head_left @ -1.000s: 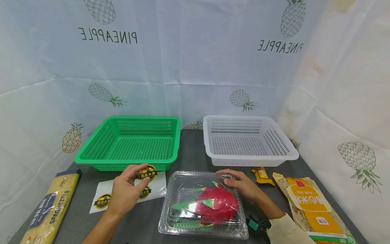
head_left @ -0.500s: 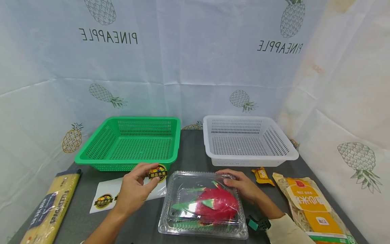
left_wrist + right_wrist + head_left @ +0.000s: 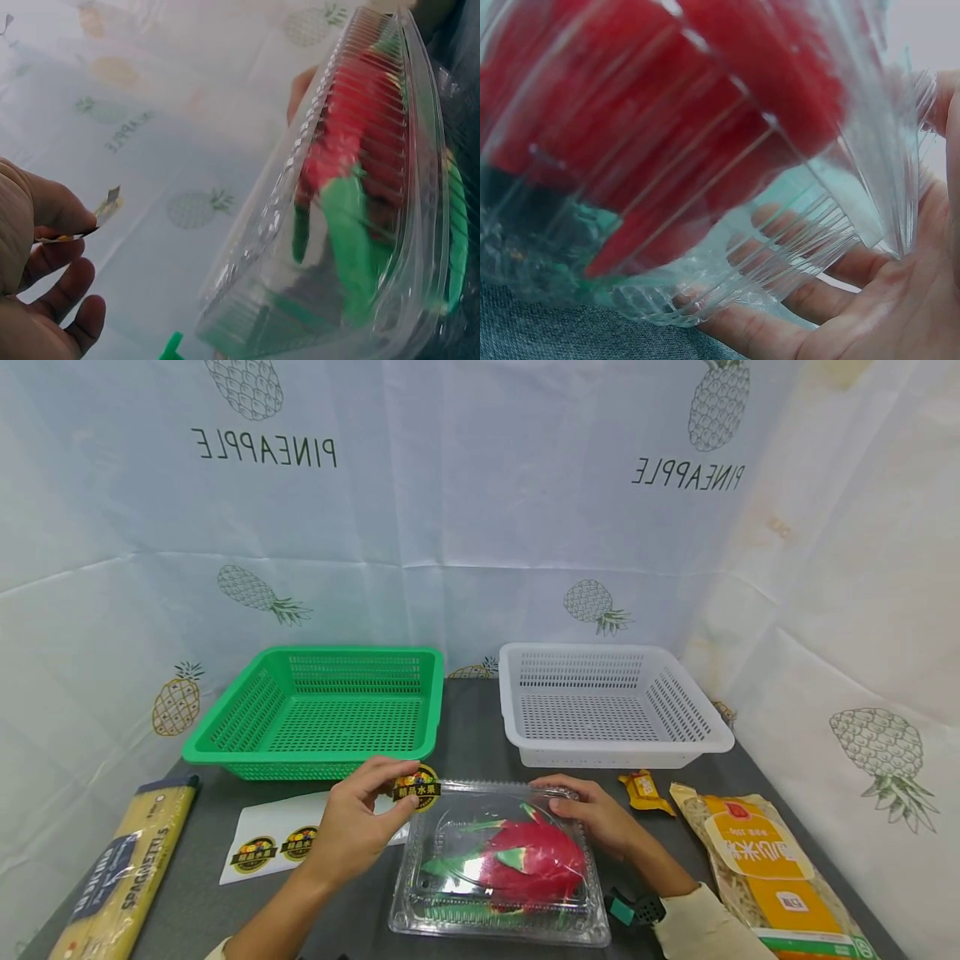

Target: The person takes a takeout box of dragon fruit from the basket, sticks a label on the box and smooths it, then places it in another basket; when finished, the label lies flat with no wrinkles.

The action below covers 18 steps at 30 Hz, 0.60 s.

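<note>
Head view, lower centre: the left hand [image 3: 360,822] pinches a black-and-gold sticker [image 3: 417,788] between thumb and fingers, over the upper left corner of a clear lidded box [image 3: 450,837]; whether sticker and lid touch, I cannot tell. A red dragon fruit [image 3: 536,864] lies inside. The right hand [image 3: 596,817] grips the box's upper right edge. Lower left on the dark worktop [image 3: 472,727], a sticker sheet [image 3: 262,818] lies partly behind the left hand.
</note>
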### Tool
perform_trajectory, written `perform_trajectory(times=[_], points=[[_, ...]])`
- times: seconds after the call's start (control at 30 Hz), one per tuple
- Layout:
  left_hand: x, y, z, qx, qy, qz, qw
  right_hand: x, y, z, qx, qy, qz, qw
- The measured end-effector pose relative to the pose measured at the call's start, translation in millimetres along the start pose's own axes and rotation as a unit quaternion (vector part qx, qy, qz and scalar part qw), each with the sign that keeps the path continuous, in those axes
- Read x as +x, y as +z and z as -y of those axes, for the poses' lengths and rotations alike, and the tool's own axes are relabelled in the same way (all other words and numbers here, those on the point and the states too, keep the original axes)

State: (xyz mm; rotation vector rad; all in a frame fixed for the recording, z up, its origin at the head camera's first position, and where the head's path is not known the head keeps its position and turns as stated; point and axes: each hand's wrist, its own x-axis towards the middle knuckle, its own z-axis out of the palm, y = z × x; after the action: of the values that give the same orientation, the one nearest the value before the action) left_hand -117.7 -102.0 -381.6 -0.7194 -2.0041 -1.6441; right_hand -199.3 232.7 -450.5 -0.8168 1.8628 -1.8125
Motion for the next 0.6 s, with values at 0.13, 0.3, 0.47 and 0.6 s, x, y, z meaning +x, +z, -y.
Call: perform_trajectory(times=[0.13,0.3,0.47,0.6], points=[[1.6,6.3,-1.6,0.035,-0.005,0.007,0.9993,0.3,0.0,-0.2,-0.002,0.001,-0.002,1.0],[2.3,14.1,-2.4,0.059,-0.013,0.024,0.9979,0.2,-0.3,-0.7,-0.001,0.0,0.0,1.0],[1.8,21.1,-2.6,0.062,-0.032,0.043,0.9966,0.5,-0.4,-0.7,-0.002,-0.003,0.003,1.0],[2.2,27.1,-3.3,0.052,-0.053,0.063,0.9953,0.4,-0.6,-1.0,-0.003,-0.002,0.001,1.0]])
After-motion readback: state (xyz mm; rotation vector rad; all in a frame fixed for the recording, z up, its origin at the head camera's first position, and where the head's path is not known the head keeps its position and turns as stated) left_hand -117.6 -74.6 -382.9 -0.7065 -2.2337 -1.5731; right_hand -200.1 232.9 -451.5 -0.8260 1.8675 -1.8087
